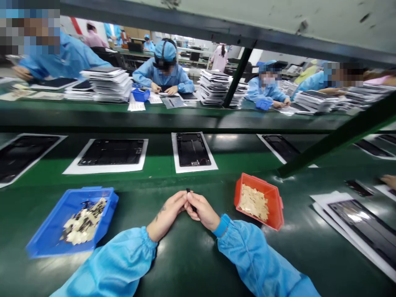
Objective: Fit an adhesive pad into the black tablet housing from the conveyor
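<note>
My left hand [167,214] and my right hand [202,210] meet at the fingertips over the green bench, pinching a small dark part [188,191] between them. Both arms are in light blue sleeves. A blue tray [40,243] of small black and cream pieces lies to the left of my left arm. An orange bin [275,206] of thin tan pieces stands tilted just right of my right hand. On the conveyor belt beyond, a black tablet back cover [192,149] rests on a white sheet straight ahead.
More black covers on white sheets [111,152] [281,147] ride the belt left and right. Another cover on paper [365,225] lies at my right. A green diagonal frame bar [337,138] crosses at right. Workers in blue sit across the line behind stacks of covers [108,84].
</note>
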Demonstrator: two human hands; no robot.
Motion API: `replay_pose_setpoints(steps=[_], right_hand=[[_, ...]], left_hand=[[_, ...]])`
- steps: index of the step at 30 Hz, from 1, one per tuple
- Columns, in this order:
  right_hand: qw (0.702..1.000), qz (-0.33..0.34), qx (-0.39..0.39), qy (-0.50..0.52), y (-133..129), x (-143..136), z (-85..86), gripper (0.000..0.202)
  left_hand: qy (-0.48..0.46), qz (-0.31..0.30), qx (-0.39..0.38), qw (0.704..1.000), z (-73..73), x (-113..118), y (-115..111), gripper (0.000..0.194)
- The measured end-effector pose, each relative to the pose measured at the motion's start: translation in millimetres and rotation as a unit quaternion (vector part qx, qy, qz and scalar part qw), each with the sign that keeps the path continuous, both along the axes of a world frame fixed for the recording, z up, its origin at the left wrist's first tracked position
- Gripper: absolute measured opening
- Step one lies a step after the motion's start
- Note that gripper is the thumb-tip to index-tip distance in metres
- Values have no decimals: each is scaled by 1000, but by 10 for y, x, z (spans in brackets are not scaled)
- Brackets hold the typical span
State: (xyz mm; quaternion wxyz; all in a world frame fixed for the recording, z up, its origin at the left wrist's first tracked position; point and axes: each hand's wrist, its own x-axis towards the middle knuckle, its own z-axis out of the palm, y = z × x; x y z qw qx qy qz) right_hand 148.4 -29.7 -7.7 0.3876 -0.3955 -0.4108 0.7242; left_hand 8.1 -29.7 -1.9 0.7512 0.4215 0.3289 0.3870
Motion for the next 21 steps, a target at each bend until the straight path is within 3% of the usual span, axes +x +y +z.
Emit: replay_pose_setpoints(steps=[2,4,5,8,10,12,14,16,18,21], right_hand=[[1000,-2,2,-4,2,-1,13,51],[1000,3,5,-7,11,7,29,50],[1000,5,6,-8,19,13,34,49],[1000,10,5,-11,48,33,36,48],[1000,11,4,-13,61,43,30,47],[1000,8,4,-18,67,50,27,47],[1000,0,5,-29,66,51,28,48],[999,-14,8,-43,65,41,35,50],[998,-31,14,-57,68,15,47,51],[994,-56,28,-94,78,-55,77,53]], left_hand=[[71,24,48,996,78,-77,-116,35],[176,40,153,972,191,-239,-274,31],[234,38,229,944,260,-350,-362,31],[337,18,453,825,467,-794,-591,31],[374,66,523,763,566,-1165,-652,29],[432,172,507,726,607,-1562,-621,23],[529,233,416,702,587,-1923,-532,17],[636,231,350,647,518,-2181,-437,20],[680,220,330,617,422,-2299,-371,21],[694,206,332,605,282,-2280,-330,17]])
